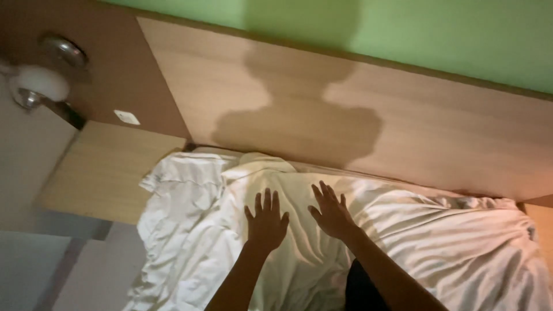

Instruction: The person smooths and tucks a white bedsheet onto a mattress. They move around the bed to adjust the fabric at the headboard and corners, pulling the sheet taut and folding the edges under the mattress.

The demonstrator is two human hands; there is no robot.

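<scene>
At the far left, a wall lamp (pixel 43 78) with a round white shade on a metal mount is seen fixed to a brown wall panel (pixel 103 75). A small white wall plate (pixel 127 117) is noted on the same panel, lower and to the right. Below it, a light wooden bedside shelf (pixel 101 170) is observed, its right edge met by the bedding.

A crumpled white sheet (pixel 190 230) is found covering the bed, bunched and heavily creased at its left edge beside the shelf. A folded, raised portion is seen near the headboard, just above the hands.

The left hand (pixel 266 222) is laid palm down on the sheet, fingers spread and extended; the grip is wide and flat, with nothing held. Just beside it, the right hand (pixel 332 212) is likewise pressed flat on the sheet, fingers splayed toward the headboard; the grip is wide, nothing enclosed. The two hands are near each other but not touching. Both forearms are seen entering from the lower edge.

Behind the bed, a broad light wooden headboard (pixel 449 132) is recorded, with the person's shadow cast on it. A green wall (pixel 438 34) is seen above. To the right, the sheet continues in deep folds to the edge of view.
</scene>
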